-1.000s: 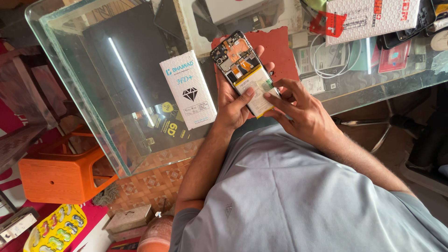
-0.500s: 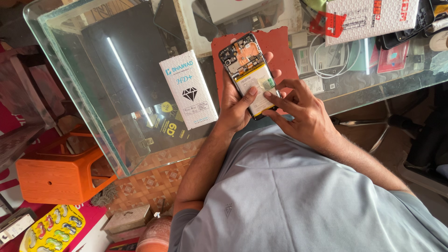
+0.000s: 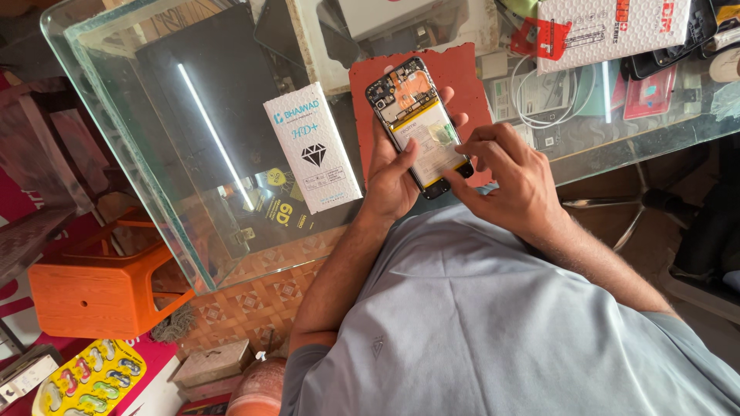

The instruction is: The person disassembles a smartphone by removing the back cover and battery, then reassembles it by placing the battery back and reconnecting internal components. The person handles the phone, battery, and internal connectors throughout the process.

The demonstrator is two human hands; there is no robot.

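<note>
My left hand (image 3: 391, 173) grips an opened smartphone (image 3: 416, 123) with its back cover off, so the battery and orange-and-black circuit parts show. The phone is held above a red-orange work mat (image 3: 462, 73) on the glass table (image 3: 116, 115). My right hand (image 3: 509, 181) rests its fingertips on the lower part of the phone's battery, thumb and index finger pinched close at the lower right edge. I cannot tell whether anything small is between those fingers.
A white rectangular box (image 3: 312, 146) with a diamond emblem lies on the glass left of the phone. White cables (image 3: 539, 96), padded envelopes (image 3: 609, 31) and dark phones crowd the table's far right. An orange stool (image 3: 100, 289) stands below the table at left.
The phone has shifted slightly up and right over the mat. My right hand's fingers have moved along the lower part of the battery.
</note>
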